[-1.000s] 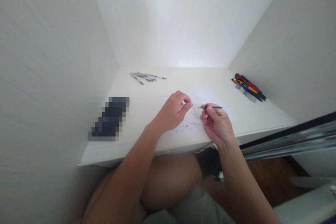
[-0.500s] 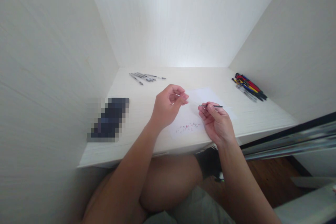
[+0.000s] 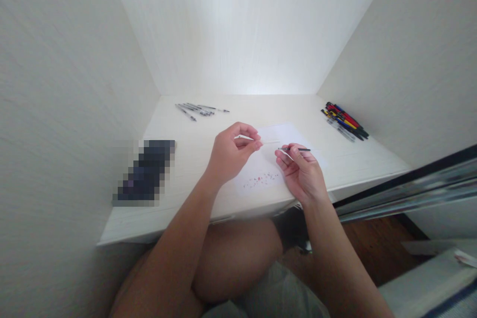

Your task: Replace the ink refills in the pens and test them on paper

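Observation:
My left hand (image 3: pixel 234 151), its fingers pinched, holds a thin clear tube (image 3: pixel 271 142) that looks like a pen barrel and points to the right. In my right hand (image 3: pixel 301 171) is a slim black pen part (image 3: pixel 303 149), gripped between thumb and fingers, with a narrower end toward the left. The two parts are close together but apart. Below both hands lies a white sheet of paper (image 3: pixel 257 164), with small dark and red marks (image 3: pixel 260 179) near its front edge.
Several clear pens (image 3: pixel 194 109) lie at the back left of the white desk (image 3: pixel 268 104). A pile of black, red, yellow and blue pens (image 3: pixel 346 121) rests at the right. A blurred-out dark object (image 3: pixel 147 171) is at the left. White panels enclose the desk.
The clear tube now shows plainly, reaching from my left fingers toward the right hand. Both hands keep their grips; the whole view has shifted slightly.

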Available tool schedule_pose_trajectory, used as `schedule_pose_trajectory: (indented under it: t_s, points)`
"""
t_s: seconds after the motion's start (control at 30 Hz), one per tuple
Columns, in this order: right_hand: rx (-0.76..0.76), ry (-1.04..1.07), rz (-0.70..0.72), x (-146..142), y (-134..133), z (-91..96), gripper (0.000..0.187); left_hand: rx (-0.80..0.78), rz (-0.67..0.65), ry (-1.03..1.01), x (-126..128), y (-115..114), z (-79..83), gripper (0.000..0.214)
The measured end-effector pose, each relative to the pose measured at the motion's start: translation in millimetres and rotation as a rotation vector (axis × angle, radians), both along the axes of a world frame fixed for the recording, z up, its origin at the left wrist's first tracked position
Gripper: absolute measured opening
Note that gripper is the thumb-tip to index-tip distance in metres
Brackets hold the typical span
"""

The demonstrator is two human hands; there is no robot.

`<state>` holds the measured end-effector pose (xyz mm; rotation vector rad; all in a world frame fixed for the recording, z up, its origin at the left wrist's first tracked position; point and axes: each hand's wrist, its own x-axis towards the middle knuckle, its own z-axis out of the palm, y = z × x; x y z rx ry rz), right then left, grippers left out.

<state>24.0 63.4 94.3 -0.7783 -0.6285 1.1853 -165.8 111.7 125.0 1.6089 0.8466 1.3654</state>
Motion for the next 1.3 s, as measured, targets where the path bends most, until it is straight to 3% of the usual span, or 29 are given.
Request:
schedule_pose_trajectory:
  t_s: [0.67, 1.3]
  points:
    - [0.02, -0.031, -0.023, 0, 0, -1.9, 0.029, -0.032, -0.148, 0.04, 0, -5, -0.3, 0.015]
    - [0.022, -0.3, -0.014, -5, -5, -3.8, 0.027, -0.134, -0.348, 0.359, -3, -12, 2.8, 0.01]
